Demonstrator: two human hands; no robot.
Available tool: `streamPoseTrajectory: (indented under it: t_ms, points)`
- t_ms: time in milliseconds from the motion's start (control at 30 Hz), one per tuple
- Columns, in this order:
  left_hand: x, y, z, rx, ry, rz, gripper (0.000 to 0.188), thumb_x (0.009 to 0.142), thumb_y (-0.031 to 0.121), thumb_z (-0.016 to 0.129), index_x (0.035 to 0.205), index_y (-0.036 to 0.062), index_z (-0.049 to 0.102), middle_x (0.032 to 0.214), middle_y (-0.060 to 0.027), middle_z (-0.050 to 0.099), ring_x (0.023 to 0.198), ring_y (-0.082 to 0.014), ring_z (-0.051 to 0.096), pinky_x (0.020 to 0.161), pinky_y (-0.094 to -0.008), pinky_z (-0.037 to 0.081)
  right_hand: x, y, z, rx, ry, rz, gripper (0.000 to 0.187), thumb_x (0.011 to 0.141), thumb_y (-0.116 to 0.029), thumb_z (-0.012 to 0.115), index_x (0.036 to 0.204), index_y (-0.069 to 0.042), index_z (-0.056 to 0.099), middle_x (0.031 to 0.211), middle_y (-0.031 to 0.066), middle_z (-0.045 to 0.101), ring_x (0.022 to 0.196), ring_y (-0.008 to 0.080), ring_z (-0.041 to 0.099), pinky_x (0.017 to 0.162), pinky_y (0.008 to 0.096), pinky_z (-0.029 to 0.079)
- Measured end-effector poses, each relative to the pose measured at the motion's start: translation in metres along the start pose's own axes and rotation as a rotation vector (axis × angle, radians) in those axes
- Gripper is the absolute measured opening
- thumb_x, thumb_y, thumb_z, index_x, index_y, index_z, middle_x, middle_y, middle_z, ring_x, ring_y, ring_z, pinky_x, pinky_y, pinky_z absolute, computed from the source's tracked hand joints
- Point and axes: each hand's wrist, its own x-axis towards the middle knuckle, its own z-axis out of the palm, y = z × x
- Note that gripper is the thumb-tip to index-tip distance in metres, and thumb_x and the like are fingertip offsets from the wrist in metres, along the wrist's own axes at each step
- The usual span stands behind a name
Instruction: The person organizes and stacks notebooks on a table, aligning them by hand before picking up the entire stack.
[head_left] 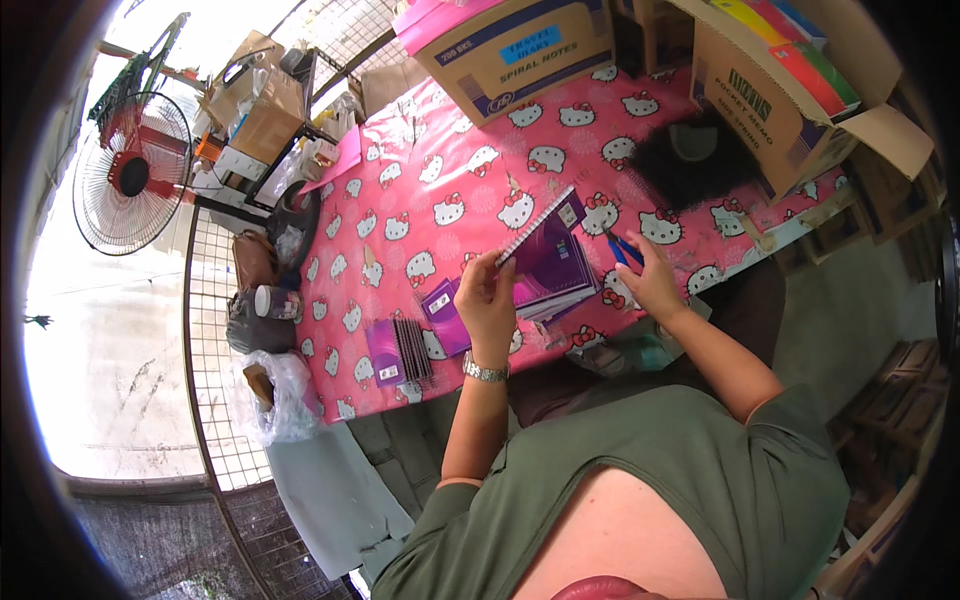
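Note:
My left hand (487,300) is closed, thumb and fingers pinching one end of a purple spiral notebook (570,214) along its white coil. The notebook is held tilted above the table, its coil running up and to the right. My right hand (655,285) grips blue-handled pliers (624,250), their jaws pointing toward the notebook's far end. Beneath the held notebook lie more purple notebooks (556,268) in a pile. Left of my left wrist sit another purple notebook (440,312) and a small stack of purple notebooks with dark coils (400,352).
A pink cat-patterned cloth covers the table (395,260). At the back stand a cardboard carton (520,60) and an open carton (760,110) with colourful packs. A black mesh-like heap (695,160) lies before them. A jar (276,302), plastic bag (275,395) and fan (132,174) are at left.

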Motion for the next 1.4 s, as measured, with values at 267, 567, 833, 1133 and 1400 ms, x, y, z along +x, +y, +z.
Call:
streamPoseTrajectory:
  t_ms: [267,567,833,1133,1400]
  points:
    - [-0.005,0.003,0.009,0.147,0.037,0.134,0.018,0.090,-0.009,0.062,0.108,-0.0059,0.065,0.091,-0.0062,0.066,0.080,-0.0107,0.065,0.069,-0.0240,0.056,0.018,-0.129,-0.042,-0.010,-0.069,-0.552,0.071,0.071,-0.030,0.078,0.133,-0.005,0.057,0.124,0.0122,0.057,0.112,0.0318,0.055,0.100,0.0453,0.044]
    - [-0.006,0.003,0.006,0.215,0.057,0.202,0.020,0.085,-0.009,0.065,0.103,-0.0040,0.068,0.096,-0.0088,0.067,0.082,-0.0123,0.067,0.067,-0.0249,0.057,0.011,-0.134,-0.047,0.088,-0.145,-0.463,0.059,0.077,-0.020,0.074,0.131,-0.003,0.059,0.115,0.0127,0.060,0.102,0.0293,0.060,0.092,0.0421,0.049]
    - [0.001,0.026,-0.024,0.618,0.163,0.566,0.019,0.083,-0.007,0.069,0.101,0.0001,0.069,0.097,-0.0110,0.069,0.082,-0.0183,0.069,0.071,-0.0277,0.057,0.012,-0.118,-0.042,1.093,-0.641,0.096,0.057,0.089,-0.025,0.072,0.138,-0.003,0.051,0.110,0.0084,0.061,0.097,0.0187,0.063,0.090,0.0324,0.050]
    - [0.048,-0.024,-0.120,0.953,-0.114,-0.234,0.017,0.082,0.013,0.056,0.089,0.0090,0.071,0.089,-0.0094,0.070,0.097,-0.0295,0.062,0.093,-0.0421,0.041,0.012,0.027,-0.004,-0.232,-0.285,-0.051,0.055,0.074,-0.030,0.074,0.123,-0.009,0.061,0.113,0.0142,0.060,0.110,0.0341,0.058,0.095,0.0443,0.047]
    - [0.042,-0.099,-0.105,0.972,0.053,-0.080,0.019,0.085,0.014,0.062,0.102,0.0096,0.070,0.103,-0.0102,0.070,0.107,-0.0303,0.061,0.092,-0.0445,0.048,0.110,0.050,-0.003,-0.690,-0.074,0.000,0.027,0.084,-0.023,0.067,0.103,-0.004,0.065,0.110,0.0131,0.060,0.107,0.0307,0.058,0.088,0.0427,0.051]
